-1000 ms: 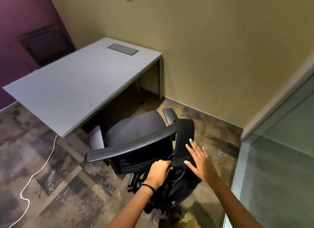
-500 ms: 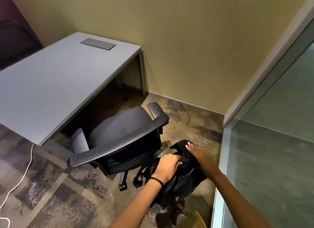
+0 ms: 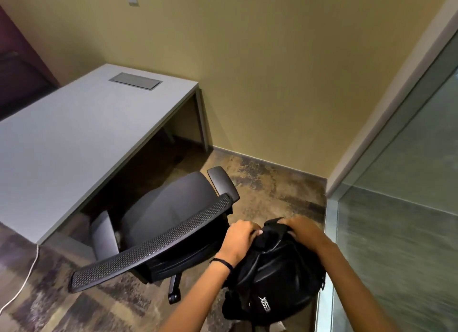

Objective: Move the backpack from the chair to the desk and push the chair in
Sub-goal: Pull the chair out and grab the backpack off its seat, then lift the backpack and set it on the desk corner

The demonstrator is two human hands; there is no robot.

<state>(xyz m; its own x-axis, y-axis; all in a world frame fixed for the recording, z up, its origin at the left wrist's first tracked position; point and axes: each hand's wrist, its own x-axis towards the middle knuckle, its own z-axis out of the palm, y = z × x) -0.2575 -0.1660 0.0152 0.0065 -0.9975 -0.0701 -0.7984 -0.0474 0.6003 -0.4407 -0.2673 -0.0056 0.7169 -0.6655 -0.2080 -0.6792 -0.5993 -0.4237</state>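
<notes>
Both hands, left (image 3: 240,237) and right (image 3: 301,229), clutch the black backpack (image 3: 275,279) top, just right of the chair (image 3: 171,215) beside the table (image 3: 74,138).

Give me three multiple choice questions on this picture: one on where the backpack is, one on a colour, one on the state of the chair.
1. Where is the backpack?
A. On the desk
B. Held right of the chair
C. On the seat

2. What colour is the desk top?
A. Grey
B. Red
C. Black

3. How is the chair?
A. Tipped over
B. Fully under the desk
C. Pulled out, seat bare

B: left hand and right hand grip its top beside the chair.
A: the top is plain grey.
C: most of the seat shows, with nothing on it.
</notes>
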